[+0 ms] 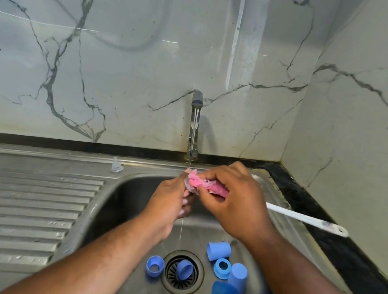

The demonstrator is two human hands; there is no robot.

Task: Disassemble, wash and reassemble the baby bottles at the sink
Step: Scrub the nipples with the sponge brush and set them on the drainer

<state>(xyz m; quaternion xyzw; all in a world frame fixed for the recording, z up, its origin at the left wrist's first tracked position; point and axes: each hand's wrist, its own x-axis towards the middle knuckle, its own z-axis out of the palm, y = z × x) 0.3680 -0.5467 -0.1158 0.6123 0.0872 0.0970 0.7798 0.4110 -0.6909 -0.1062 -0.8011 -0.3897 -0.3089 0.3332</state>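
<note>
Fig.: I see clear teat (189,187) under tap (195,122) stream, pinched in left hand (170,204) grip; right hand (234,201) grip clasps pink brush (197,183). Teat soft, wet, slippery, I judge: hold by base flange.

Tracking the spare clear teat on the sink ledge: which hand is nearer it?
Left. The left hand lies right of the teat, over the basin; the right hand sits farther right.

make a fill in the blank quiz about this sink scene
1. The right hand grips a brush whose sponge head is ___.
2. The loose bottle parts in the sink are all ___.
3. A clear teat stands on the sink's rim, to the ___ of the tap.
Missing words: pink; blue; left.
</note>
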